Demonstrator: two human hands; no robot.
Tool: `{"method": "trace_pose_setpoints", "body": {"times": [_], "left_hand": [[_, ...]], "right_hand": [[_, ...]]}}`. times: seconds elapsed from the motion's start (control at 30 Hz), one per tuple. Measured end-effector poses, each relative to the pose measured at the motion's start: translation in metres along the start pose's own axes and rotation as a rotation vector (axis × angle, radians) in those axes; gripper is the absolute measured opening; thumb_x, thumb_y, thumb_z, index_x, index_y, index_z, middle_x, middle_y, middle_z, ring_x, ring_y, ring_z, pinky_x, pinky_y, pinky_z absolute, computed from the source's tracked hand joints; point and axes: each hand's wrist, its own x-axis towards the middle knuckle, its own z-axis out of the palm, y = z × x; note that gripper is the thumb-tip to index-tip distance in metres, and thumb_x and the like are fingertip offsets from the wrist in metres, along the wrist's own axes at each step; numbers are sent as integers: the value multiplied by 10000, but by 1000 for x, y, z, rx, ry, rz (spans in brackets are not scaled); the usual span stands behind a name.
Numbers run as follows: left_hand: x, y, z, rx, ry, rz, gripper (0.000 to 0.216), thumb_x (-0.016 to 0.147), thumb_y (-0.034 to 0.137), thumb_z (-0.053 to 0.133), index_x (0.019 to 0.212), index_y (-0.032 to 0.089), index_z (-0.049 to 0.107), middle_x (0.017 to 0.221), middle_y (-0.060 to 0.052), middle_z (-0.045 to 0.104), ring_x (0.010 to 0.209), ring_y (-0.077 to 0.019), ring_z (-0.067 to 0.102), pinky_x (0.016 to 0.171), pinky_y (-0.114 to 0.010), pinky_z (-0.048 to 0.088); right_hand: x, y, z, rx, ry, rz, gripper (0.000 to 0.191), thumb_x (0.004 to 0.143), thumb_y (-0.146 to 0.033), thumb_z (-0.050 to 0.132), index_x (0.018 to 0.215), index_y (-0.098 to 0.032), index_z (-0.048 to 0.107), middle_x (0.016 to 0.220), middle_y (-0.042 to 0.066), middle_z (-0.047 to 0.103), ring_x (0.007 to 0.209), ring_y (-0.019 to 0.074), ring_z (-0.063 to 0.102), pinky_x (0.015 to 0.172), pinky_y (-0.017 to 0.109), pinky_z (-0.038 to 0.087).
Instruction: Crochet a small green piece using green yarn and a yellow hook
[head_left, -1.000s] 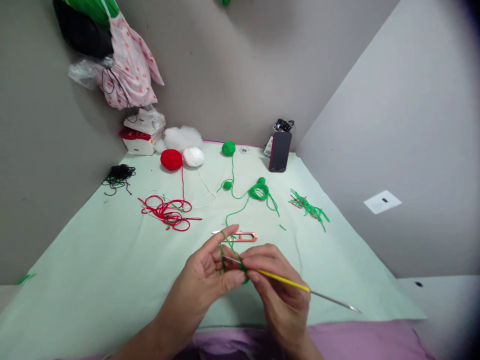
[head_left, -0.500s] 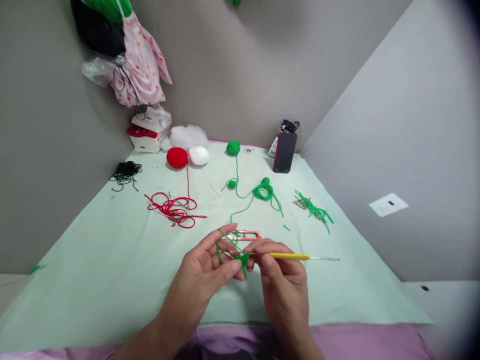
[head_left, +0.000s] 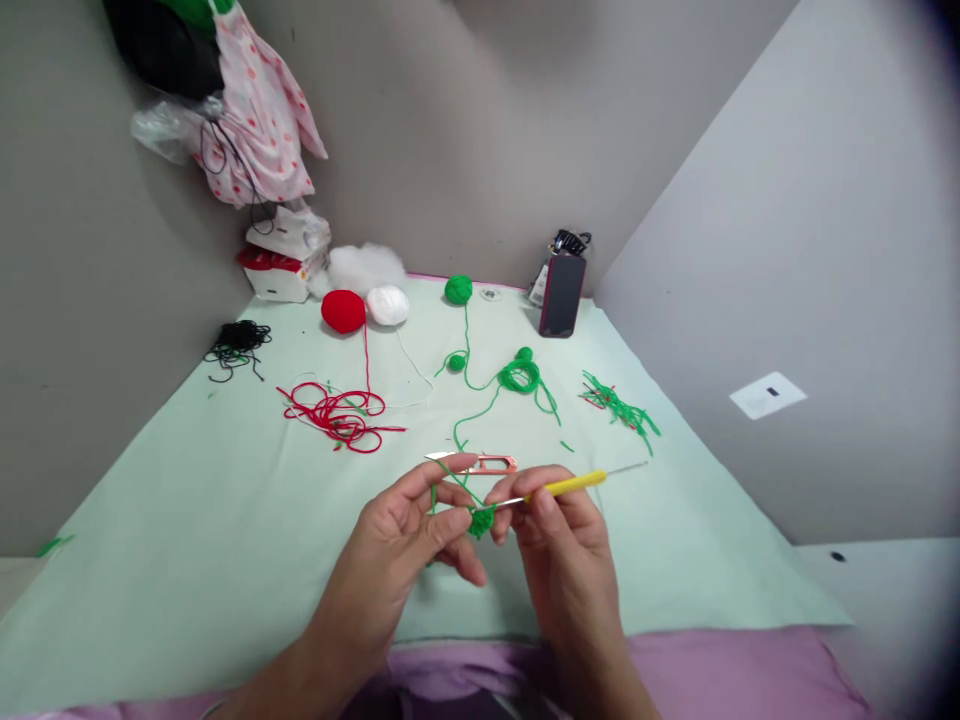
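Observation:
Between thumb and fingers, my left hand pinches a small green crochet piece. Green yarn passes over its raised index finger. A crochet hook with a yellow handle is held in my right hand. Its metal tip reaches the top edge of the green piece; whether it sits inside a stitch is too small to tell. The other metal end points up to the right. Just beyond my left fingertips lie thread snips with orange handles, partly hidden by the fingers.
Green yarn balls, a loose green coil, a red ball and a white ball lie farther back. Tangled red yarn is at left, green scraps at right. A phone leans upright near the wall.
The hook's rear end has tilted upward and swung left. My left lower fingers have spread away, and the green piece has turned in the pinch. The whole view has shifted slightly.

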Motion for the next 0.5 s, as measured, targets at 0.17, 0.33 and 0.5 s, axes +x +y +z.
{"method": "trace_pose_setpoints", "body": {"times": [0.17, 0.33, 0.5], "left_hand": [[0, 0, 4, -64, -32, -12, 286, 943, 325, 838, 1219, 249, 823, 928, -24, 813, 805, -169, 776, 847, -298, 573], [0, -2, 3, -37, -20, 26, 240, 941, 327, 849, 1176, 280, 850, 925, 2, 760, 873, -160, 758, 914, -293, 561], [1, -3, 2, -2, 15, 43, 244, 916, 325, 874, 1155, 283, 846, 868, 25, 702, 860, -148, 730, 889, -273, 556]], "right_hand": [[-3, -3, -7, -56, -35, -48, 177, 1056, -339, 690, 966, -213, 776, 883, 53, 830, 682, 158, 749, 651, 281, 625], [-10, -7, -11, -266, -53, -181, 183, 1103, -301, 605, 1037, -228, 759, 931, 61, 826, 761, 182, 759, 717, 332, 647], [-15, -9, -11, -461, -63, -361, 198, 1108, -217, 562, 1104, -250, 757, 970, 73, 825, 812, 202, 769, 723, 355, 654]]}}
